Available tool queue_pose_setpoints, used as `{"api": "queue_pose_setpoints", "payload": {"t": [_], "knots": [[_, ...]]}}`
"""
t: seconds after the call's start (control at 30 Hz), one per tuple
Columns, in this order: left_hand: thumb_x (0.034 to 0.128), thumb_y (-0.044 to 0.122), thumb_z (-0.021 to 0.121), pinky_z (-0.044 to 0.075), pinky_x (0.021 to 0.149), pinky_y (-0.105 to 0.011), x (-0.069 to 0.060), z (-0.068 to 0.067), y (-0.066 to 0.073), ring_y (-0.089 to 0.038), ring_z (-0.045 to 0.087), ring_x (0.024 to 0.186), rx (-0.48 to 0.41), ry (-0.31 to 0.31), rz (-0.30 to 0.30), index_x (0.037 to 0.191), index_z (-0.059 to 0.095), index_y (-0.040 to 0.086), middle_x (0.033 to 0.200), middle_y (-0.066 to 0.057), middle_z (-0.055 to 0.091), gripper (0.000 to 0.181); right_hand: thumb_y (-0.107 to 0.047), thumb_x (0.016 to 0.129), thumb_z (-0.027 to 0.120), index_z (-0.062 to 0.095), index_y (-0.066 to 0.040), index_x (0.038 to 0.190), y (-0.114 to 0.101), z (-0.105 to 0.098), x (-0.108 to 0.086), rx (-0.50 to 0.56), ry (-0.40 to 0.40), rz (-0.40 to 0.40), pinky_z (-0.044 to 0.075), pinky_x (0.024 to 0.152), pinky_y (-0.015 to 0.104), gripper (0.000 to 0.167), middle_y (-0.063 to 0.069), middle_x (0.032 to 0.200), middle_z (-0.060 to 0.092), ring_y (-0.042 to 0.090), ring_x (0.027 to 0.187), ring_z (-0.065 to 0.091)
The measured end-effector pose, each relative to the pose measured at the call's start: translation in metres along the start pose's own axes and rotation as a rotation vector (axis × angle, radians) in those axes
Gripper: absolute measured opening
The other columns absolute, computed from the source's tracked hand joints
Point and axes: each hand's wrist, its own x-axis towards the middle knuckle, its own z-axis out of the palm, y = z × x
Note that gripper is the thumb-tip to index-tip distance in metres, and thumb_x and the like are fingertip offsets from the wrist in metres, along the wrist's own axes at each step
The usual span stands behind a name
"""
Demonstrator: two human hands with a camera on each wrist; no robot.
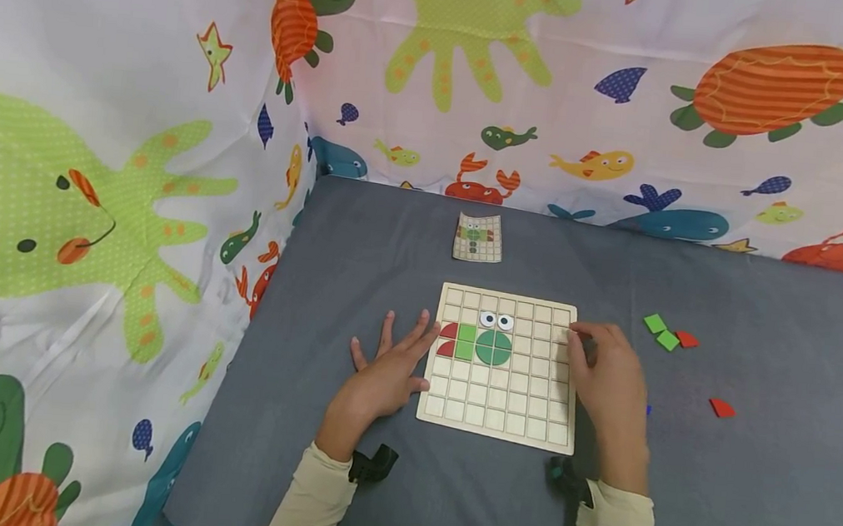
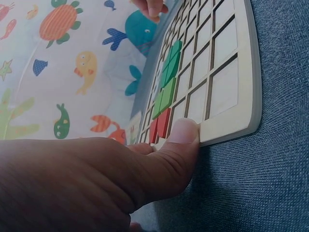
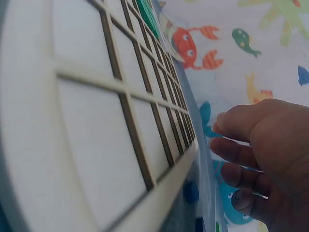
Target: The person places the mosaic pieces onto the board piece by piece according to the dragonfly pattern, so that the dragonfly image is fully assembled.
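Your two hands are apart from each other, one at each side of the wooden board [image 1: 507, 400], which lies flat on the grey counter [image 1: 370, 250] in front of you. Your left hand [image 1: 383, 381] has its fingers spread; the thumb rests on the left rim of the board, and the fingertips reach the same side farther up. Your right hand [image 1: 610, 371] is by the right rim, near the far corner, with its fingers loosely bent; whether the tips touch the wood, I cannot tell.

On the grid you have, from left to right, two red quarters [image 1: 449, 330], two light green squares [image 1: 466, 334] and four dark green quarters [image 1: 486, 340], which form a circle. Two eye pieces [image 1: 487, 320] sit just beyond this circle.

Past the board lies a small pattern card [image 1: 478, 251]. To the right of your right hand there are two loose squares [image 1: 666, 340], also green, with one loose red piece [image 1: 686, 340] just beside them and another red piece [image 1: 721, 408] nearer to you. A curtain [image 1: 433, 130] with sea animals hangs behind.
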Motion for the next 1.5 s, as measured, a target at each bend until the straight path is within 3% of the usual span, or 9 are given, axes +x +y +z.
{"api": "queue_pose_setpoints", "payload": {"t": [0.23,0.5,0.83,1.03,1.23,1.5], "knots": [[0.0968,0.019,0.077,-0.014,0.112,-0.085,-0.001,0.0,0.0,-0.035,-0.017,0.162,-0.017,0.015,0.014,0.171,0.023,0.03,0.178,0.008,0.008,0.093,-0.021,0.105,0.068,0.077,-0.006,0.12,0.016,-0.01,0.0,-0.02,0.022,0.084,0.042,0.06,0.038,0.023,0.014,0.106,0.067,0.024,0.073,0.056],[0.0967,0.019,0.077,-0.015,0.112,-0.084,-0.001,-0.001,0.0,-0.036,-0.017,0.162,-0.033,0.015,0.021,0.171,0.023,0.029,0.178,0.007,0.009,0.093,-0.025,0.106,0.064,0.075,-0.005,0.125,0.039,-0.024,0.002,-0.062,0.075,0.235,0.043,0.064,0.04,0.03,0.018,0.105,0.066,0.031,0.082,0.061],[0.0972,0.019,0.077,-0.018,0.112,-0.082,-0.002,-0.001,-0.001,-0.035,-0.018,0.162,-0.059,0.018,0.022,0.171,0.023,0.029,0.178,0.007,0.01,0.092,-0.023,0.105,0.061,0.073,-0.002,0.127,0.062,-0.036,0.005,-0.068,0.106,0.346,0.048,0.076,0.047,0.032,0.022,0.117,0.067,0.038,0.097,0.066],[0.0982,0.019,0.075,-0.02,0.113,-0.081,-0.003,-0.003,0.0,-0.032,-0.021,0.161,-0.069,0.002,0.015,0.171,0.021,0.031,0.178,0.009,0.007,0.092,-0.022,0.104,0.061,0.067,0.002,0.136,0.076,-0.038,0.005,-0.081,0.1,0.393,0.047,0.079,0.055,0.039,0.025,0.119,0.065,0.043,0.1,0.062],[0.0983,0.019,0.076,-0.018,0.113,-0.083,-0.003,-0.002,-0.001,-0.034,-0.02,0.162,-0.068,0.01,0.016,0.171,0.022,0.03,0.178,0.008,0.008,0.091,-0.024,0.104,0.06,0.061,0.003,0.143,0.082,-0.041,0.011,-0.078,0.096,0.425,0.044,0.095,0.064,0.047,0.029,0.125,0.061,0.049,0.113,0.056],[0.098,0.02,0.076,-0.018,0.113,-0.082,-0.002,-0.001,-0.002,-0.032,-0.021,0.161,-0.06,0.008,0.017,0.171,0.021,0.032,0.178,0.009,0.007,0.092,-0.029,0.106,0.06,0.056,0.005,0.147,0.089,-0.046,0.019,-0.11,0.01,0.484,0.04,0.104,0.068,0.054,0.032,0.137,0.055,0.054,0.125,0.052]]}}
